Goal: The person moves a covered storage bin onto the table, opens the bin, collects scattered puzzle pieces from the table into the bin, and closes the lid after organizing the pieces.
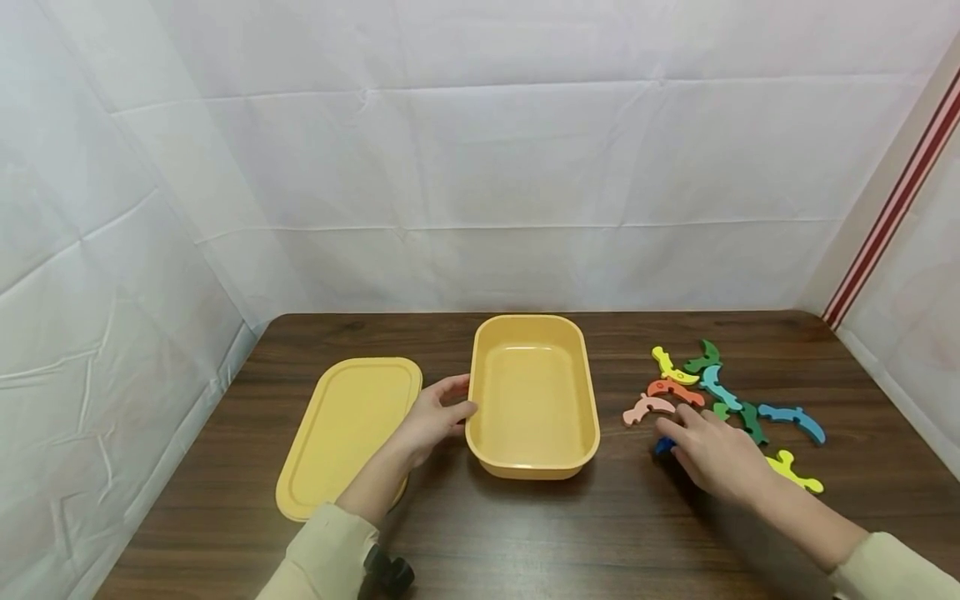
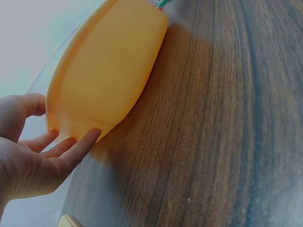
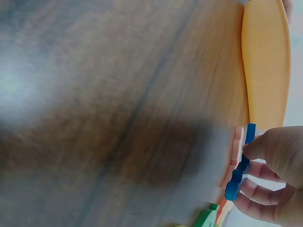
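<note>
A yellow plastic box (image 1: 532, 408) stands uncovered on the table. At its left side my left hand (image 1: 435, 417) holds the wall, thumb at the rim and fingers against the outside (image 2: 109, 61). To the right, my right hand (image 1: 712, 454) pinches a dark blue curved toy piece (image 3: 240, 163) between thumb and fingers. Around that hand lie a pink piece (image 1: 647, 408), an orange piece (image 1: 675, 391), a light blue piece (image 1: 720, 387), a blue piece (image 1: 795, 418) and a yellow piece (image 1: 793, 473). The palm hides part of the pile.
A flat yellow lid (image 1: 352, 425) lies left of the box, partly behind the left forearm. Farther back are another yellow piece (image 1: 672, 367) and green pieces (image 1: 703, 357). White cloth (image 1: 525, 167) hangs behind the dark wooden table (image 1: 540, 542).
</note>
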Tool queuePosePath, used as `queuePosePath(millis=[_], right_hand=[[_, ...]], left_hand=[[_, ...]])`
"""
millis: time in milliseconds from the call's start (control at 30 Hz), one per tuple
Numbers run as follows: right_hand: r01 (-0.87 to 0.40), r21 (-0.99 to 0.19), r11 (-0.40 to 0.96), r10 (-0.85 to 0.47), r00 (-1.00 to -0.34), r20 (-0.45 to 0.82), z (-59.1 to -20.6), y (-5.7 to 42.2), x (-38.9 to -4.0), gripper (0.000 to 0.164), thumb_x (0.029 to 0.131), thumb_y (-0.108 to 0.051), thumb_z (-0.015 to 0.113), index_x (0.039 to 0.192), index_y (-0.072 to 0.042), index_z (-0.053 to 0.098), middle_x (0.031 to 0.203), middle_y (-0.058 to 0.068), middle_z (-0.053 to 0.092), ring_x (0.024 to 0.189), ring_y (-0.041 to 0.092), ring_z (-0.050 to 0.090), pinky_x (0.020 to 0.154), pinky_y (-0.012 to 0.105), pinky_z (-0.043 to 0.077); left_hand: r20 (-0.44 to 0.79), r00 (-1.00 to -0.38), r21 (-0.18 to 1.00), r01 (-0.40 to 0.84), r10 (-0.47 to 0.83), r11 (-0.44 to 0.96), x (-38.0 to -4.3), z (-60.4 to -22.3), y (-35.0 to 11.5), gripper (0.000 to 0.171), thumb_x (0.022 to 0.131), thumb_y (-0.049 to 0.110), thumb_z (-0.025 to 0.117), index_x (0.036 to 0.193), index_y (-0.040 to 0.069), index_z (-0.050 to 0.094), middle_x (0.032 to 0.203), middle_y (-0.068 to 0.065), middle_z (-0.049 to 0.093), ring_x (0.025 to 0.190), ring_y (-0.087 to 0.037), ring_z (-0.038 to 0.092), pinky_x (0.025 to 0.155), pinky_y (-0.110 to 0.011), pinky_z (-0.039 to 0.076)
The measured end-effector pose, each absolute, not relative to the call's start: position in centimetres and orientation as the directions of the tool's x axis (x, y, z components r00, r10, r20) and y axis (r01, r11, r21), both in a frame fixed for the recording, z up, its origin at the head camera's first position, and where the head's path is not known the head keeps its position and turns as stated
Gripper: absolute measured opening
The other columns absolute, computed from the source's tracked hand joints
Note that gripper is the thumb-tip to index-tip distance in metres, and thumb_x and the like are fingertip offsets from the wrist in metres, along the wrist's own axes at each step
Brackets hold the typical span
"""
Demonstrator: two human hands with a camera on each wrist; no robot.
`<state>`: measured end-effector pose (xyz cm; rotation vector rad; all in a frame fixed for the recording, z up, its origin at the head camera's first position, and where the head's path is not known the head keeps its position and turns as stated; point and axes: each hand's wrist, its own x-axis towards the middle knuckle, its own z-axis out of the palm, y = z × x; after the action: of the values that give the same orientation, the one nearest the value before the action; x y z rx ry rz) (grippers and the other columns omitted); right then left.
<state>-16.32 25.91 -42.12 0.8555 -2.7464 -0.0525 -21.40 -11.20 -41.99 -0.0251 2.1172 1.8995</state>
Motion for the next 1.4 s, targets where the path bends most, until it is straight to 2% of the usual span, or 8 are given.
queuePosePath(millis=[100, 200, 367, 533, 833, 1067, 1167, 1400], right_hand=[[-0.562, 0.107, 0.82, -0.57, -0.784, 0.245, -41.7, 25.8, -16.7, 0.032, 0.07, -0.011, 0.077, 0.091, -0.017, 0.054, 0.078, 0.001, 0.048, 0.053, 0.012, 0.035, 0.039, 0.017, 0.025], [-0.562, 0.111, 0.819, -0.571, -0.783, 0.249, -41.2, 25.8, -17.2, 0.034, 0.07, -0.011, 0.077, 0.096, -0.017, 0.057, 0.079, 0.001, 0.047, 0.055, 0.011, 0.037, 0.04, 0.017, 0.026], [-0.57, 0.111, 0.814, -0.578, -0.777, 0.249, -40.4, 25.6, -17.8, 0.039, 0.073, -0.009, 0.074, 0.108, -0.015, 0.06, 0.087, 0.007, 0.054, 0.059, 0.015, 0.045, 0.043, 0.021, 0.034], [-0.583, 0.111, 0.805, -0.59, -0.766, 0.255, -39.8, 25.3, -18.4, 0.034, 0.072, -0.008, 0.075, 0.102, -0.015, 0.06, 0.087, 0.008, 0.055, 0.06, 0.015, 0.046, 0.047, 0.022, 0.041], [-0.588, 0.135, 0.798, -0.602, -0.765, 0.227, -38.6, 24.8, -19.4, 0.034, 0.073, -0.009, 0.076, 0.101, -0.017, 0.059, 0.088, 0.008, 0.056, 0.063, 0.018, 0.049, 0.039, 0.02, 0.036], [-0.613, 0.168, 0.772, -0.635, -0.735, 0.237, -37.4, 24.1, -20.2, 0.029, 0.073, -0.01, 0.076, 0.094, -0.014, 0.056, 0.085, 0.009, 0.054, 0.063, 0.02, 0.049, 0.042, 0.023, 0.039], [-0.62, 0.176, 0.765, -0.644, -0.729, 0.231, -37.1, 23.8, -20.6, 0.031, 0.073, -0.011, 0.076, 0.096, -0.014, 0.056, 0.085, 0.009, 0.053, 0.063, 0.02, 0.049, 0.044, 0.025, 0.041], [-0.634, 0.162, 0.756, -0.654, -0.725, 0.218, -36.6, 23.1, -21.4, 0.029, 0.076, -0.008, 0.072, 0.099, -0.014, 0.055, 0.082, 0.005, 0.049, 0.062, 0.019, 0.046, 0.043, 0.022, 0.035]], left_hand=[[-0.236, -0.954, 0.968, -0.214, 0.187, 0.127, -21.3, -41.7, -11.2, 0.05, 0.088, 0.005, 0.057, 0.135, 0.002, 0.042, 0.136, -0.018, 0.044, 0.109, -0.029, 0.056, 0.08, -0.039, 0.054], [-0.239, -0.95, 0.968, -0.217, 0.199, 0.127, -20.9, -40.9, -11.1, 0.051, 0.088, 0.004, 0.055, 0.136, 0.0, 0.04, 0.136, -0.021, 0.043, 0.11, -0.032, 0.055, 0.083, -0.041, 0.053], [-0.218, -0.957, 0.973, -0.199, 0.192, 0.116, -20.9, -41.2, -11.1, 0.049, 0.087, 0.002, 0.055, 0.135, 0.0, 0.041, 0.134, -0.02, 0.045, 0.11, -0.032, 0.056, 0.08, -0.04, 0.054], [-0.231, -0.955, 0.97, -0.211, 0.185, 0.124, -21.3, -41.9, -11.3, 0.05, 0.088, 0.004, 0.056, 0.135, 0.003, 0.042, 0.135, -0.018, 0.045, 0.109, -0.029, 0.056, 0.079, -0.038, 0.054], [-0.242, -0.949, 0.967, -0.219, 0.2, 0.134, -21.5, -41.7, -11.4, 0.051, 0.088, 0.003, 0.055, 0.136, 0.0, 0.039, 0.136, -0.021, 0.043, 0.109, -0.03, 0.056, 0.08, -0.039, 0.054], [-0.234, -0.954, 0.969, -0.213, 0.188, 0.125, -21.4, -41.8, -11.3, 0.05, 0.088, 0.005, 0.057, 0.136, 0.004, 0.041, 0.135, -0.018, 0.044, 0.108, -0.028, 0.057, 0.079, -0.038, 0.054], [-0.235, -0.953, 0.969, -0.214, 0.192, 0.123, -21.4, -41.8, -11.3, 0.051, 0.088, 0.005, 0.056, 0.137, 0.003, 0.04, 0.136, -0.019, 0.043, 0.108, -0.03, 0.056, 0.079, -0.039, 0.054], [-0.228, -0.955, 0.97, -0.206, 0.191, 0.129, -21.5, -41.9, -11.3, 0.05, 0.088, 0.004, 0.056, 0.136, 0.002, 0.041, 0.135, -0.019, 0.044, 0.107, -0.027, 0.057, 0.08, -0.039, 0.054]])
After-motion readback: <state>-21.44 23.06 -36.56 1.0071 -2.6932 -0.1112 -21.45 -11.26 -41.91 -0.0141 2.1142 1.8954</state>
